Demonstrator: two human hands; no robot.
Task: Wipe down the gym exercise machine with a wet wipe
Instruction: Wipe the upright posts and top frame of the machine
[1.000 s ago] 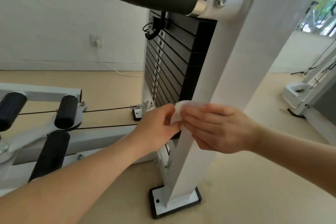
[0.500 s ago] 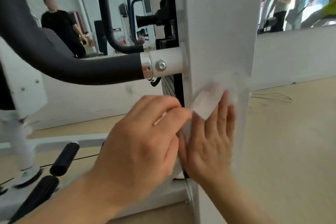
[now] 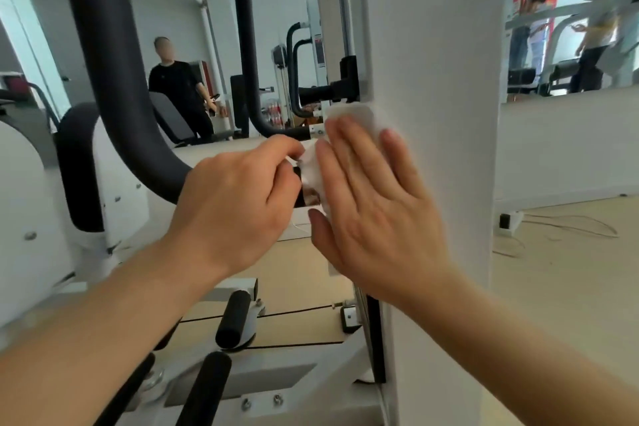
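Wet wipe (image 3: 352, 116): white, pressed flat under the straight fingers (image 3: 349, 149) of the right hand (image 3: 373, 204); left edge pinched by curled fingers of the left hand (image 3: 238, 197). Backing: white upright post (image 3: 432, 79). Black padded bar (image 3: 103, 62) curves behind, left.

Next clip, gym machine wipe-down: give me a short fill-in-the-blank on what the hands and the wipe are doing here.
The right hand presses the wet wipe against the upright post, which is painted ____.
The left hand pinches an edge of the ____.
The hand with straight fingers is the ____ one.
Missing words: white; wet wipe; right.
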